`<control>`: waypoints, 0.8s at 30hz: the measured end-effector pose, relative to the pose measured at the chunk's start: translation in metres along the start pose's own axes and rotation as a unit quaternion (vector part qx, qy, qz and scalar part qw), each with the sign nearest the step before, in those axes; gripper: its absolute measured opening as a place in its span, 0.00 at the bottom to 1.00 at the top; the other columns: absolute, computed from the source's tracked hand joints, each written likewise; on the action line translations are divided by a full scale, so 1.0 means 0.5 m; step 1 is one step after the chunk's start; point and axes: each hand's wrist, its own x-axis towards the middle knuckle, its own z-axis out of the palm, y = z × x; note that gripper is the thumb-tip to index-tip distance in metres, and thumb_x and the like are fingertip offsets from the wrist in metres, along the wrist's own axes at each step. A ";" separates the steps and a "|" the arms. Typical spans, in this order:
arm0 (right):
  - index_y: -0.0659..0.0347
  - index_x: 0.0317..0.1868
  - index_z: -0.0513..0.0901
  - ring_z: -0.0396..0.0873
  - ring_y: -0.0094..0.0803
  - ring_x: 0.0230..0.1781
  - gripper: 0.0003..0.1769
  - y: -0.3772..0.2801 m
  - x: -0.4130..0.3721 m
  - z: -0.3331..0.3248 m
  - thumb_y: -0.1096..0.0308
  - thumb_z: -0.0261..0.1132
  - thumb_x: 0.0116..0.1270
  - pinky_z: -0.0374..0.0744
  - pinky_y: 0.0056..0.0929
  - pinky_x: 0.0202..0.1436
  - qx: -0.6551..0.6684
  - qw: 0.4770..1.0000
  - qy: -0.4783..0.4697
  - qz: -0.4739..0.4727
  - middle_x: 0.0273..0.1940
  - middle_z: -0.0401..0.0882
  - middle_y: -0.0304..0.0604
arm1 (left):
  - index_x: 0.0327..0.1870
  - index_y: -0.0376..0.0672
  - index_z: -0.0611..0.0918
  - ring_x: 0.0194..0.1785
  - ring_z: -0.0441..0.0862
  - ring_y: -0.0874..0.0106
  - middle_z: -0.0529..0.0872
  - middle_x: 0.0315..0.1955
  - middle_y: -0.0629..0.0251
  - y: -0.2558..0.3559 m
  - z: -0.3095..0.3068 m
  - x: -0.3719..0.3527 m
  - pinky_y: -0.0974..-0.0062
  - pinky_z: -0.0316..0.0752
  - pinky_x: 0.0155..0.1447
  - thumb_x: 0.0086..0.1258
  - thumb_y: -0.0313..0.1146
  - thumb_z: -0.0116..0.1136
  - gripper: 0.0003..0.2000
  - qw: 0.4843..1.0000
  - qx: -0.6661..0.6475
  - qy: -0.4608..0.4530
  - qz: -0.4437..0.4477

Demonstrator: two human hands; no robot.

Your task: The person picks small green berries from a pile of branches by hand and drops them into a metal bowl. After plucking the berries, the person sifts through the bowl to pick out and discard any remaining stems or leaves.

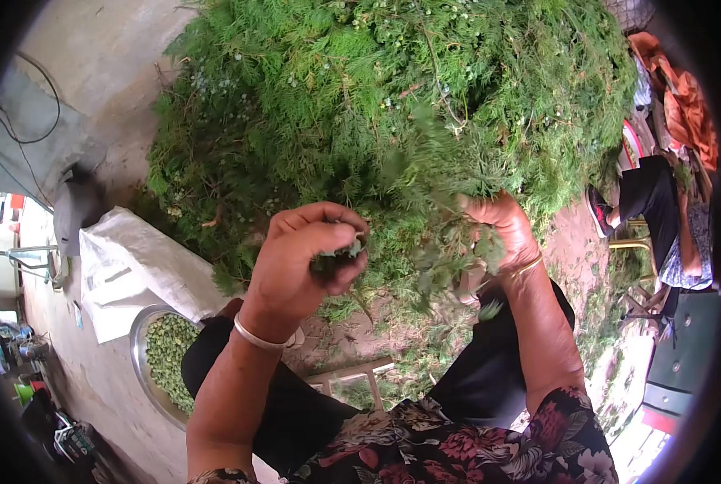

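In front of me rises a big heap of green conifer branches [336, 89], dotted with small pale-green cones. My left hand [296, 254] is curled closed around a few green cones [346, 248], mostly covered by its fingers. A leafy conifer sprig [445, 250], smeared by motion, hangs from my right hand [502, 230], whose fingers are closed on it. Both hands are above my lap at the near edge of the heap, apart from each other. At my left knee, a metal basin [138, 355] holds many green cones [171, 355].
A white sack [135, 266] lies between the basin and the heap. Between my legs is a wooden frame [352, 375] on the littered ground. Another person's dark-trousered leg [651, 202] shows at the right, beside orange cloth [683, 113]. A dark cable [54, 89] hangs at upper left.
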 end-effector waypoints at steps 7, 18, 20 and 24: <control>0.62 0.34 0.81 0.63 0.16 0.21 0.11 0.027 0.008 -0.044 0.68 0.73 0.53 0.60 0.19 0.22 -0.007 0.998 -0.061 0.032 0.26 0.75 0.29 | 0.38 0.34 0.79 0.23 0.76 0.71 0.81 0.26 0.52 -0.034 0.014 0.013 0.79 0.69 0.22 0.62 0.28 0.57 0.08 0.986 -0.164 -0.034 0.019; 0.60 0.46 0.79 0.73 0.21 0.28 0.20 0.024 -0.007 0.036 0.64 0.74 0.55 0.69 0.19 0.25 -0.011 0.993 -0.114 -0.001 0.34 0.80 0.35 | 0.32 0.31 0.83 0.18 0.73 0.81 0.81 0.20 0.66 -0.056 0.054 0.020 0.84 0.67 0.22 0.59 0.21 0.60 0.03 0.998 0.013 -0.030 0.051; 0.62 0.48 0.77 0.77 0.23 0.30 0.24 0.037 0.009 0.006 0.64 0.75 0.53 0.72 0.20 0.27 -0.275 0.961 -0.018 0.010 0.37 0.81 0.39 | 0.32 0.30 0.83 0.19 0.75 0.80 0.82 0.21 0.65 -0.049 0.059 0.021 0.83 0.69 0.24 0.59 0.21 0.60 0.03 0.999 0.003 -0.029 0.025; 0.63 0.43 0.80 0.77 0.22 0.28 0.19 0.033 -0.003 0.030 0.66 0.75 0.54 0.72 0.20 0.24 -0.081 0.996 -0.048 -0.009 0.37 0.82 0.40 | 0.27 0.31 0.82 0.25 0.80 0.77 0.84 0.23 0.63 -0.041 0.075 0.023 0.80 0.74 0.31 0.59 0.20 0.58 0.02 0.990 -0.144 -0.002 -0.001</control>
